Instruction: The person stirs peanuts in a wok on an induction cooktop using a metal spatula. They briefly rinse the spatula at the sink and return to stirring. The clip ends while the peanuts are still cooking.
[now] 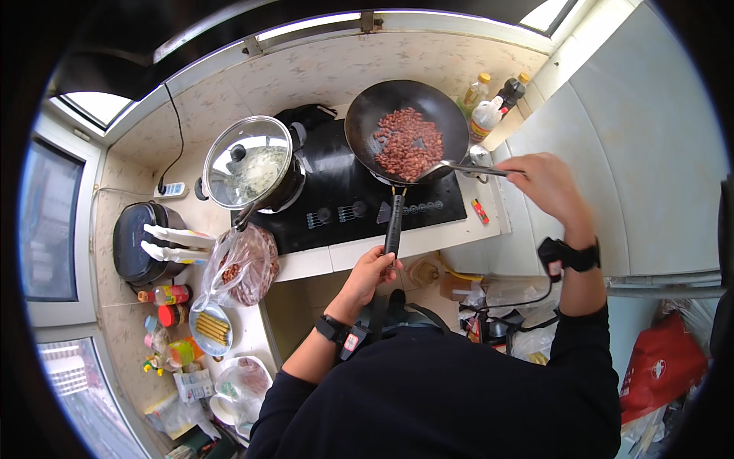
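Note:
A dark wok (365,115) stands on the right side of the black cooktop (325,164). Reddish-brown peanuts (410,141) lie spread over its bottom. My left hand (374,269) is closed around the end of the wok's black handle (394,223), at the counter's front edge. From the right, my right hand (544,186) grips the long handle of a metal spatula (478,168). The spatula's blade reaches into the wok at the near right edge of the peanuts, partly lost against the dark metal.
Left of the wok stands a pot with a glass lid (248,162). A plastic bag of peanuts (248,268) and a plate of yellow sticks (212,330) lie on the left counter. Bottles (486,118) stand behind the wok's right side; a red lighter (480,211) lies near the counter edge.

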The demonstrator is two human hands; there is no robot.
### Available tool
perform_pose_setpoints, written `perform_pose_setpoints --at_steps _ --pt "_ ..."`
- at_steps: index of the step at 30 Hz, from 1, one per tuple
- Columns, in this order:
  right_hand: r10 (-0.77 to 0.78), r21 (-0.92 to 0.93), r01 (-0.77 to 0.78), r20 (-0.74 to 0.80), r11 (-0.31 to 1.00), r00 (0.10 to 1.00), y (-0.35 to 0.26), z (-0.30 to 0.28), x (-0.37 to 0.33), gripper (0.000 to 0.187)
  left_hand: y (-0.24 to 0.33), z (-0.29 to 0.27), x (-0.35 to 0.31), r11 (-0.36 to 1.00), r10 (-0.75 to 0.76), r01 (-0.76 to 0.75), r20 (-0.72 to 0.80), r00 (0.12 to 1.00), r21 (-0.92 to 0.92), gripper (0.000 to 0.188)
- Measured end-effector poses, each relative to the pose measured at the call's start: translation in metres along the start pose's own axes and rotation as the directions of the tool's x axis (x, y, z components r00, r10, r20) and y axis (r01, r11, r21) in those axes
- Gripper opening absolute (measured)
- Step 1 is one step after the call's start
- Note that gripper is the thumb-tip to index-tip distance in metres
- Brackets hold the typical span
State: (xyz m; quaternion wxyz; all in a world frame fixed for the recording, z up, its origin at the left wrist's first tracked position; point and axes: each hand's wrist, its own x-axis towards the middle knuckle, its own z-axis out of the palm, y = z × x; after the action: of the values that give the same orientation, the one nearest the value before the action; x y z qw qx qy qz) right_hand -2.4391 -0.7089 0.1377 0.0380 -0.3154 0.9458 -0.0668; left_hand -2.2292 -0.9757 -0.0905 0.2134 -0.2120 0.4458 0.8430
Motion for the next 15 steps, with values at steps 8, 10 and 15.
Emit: perform_pose_setpoints --at_steps 8,10,15 --pt "0.287 0.445 -0.156 -0.245 0.882 0.926 0.05 0.115 0.053 0.027 0.001 -0.001 -0.001 1.0 -0.011 0.011 -0.01 1.0 0.025 0.015" --pt "0.408 0.517 -0.264 -0.186 0.814 0.894 0.074 0.121 0.054 0.028 0.0 -0.001 -0.001 1.0 -0.008 0.008 -0.006 1.0 0.017 0.015" --pt "0.496 0.771 -0.458 0.215 0.442 0.841 0.089 0.143 0.055 0.032 -0.001 -0.001 -0.001 1.0 -0.008 0.009 -0.01 1.0 0.015 0.015"
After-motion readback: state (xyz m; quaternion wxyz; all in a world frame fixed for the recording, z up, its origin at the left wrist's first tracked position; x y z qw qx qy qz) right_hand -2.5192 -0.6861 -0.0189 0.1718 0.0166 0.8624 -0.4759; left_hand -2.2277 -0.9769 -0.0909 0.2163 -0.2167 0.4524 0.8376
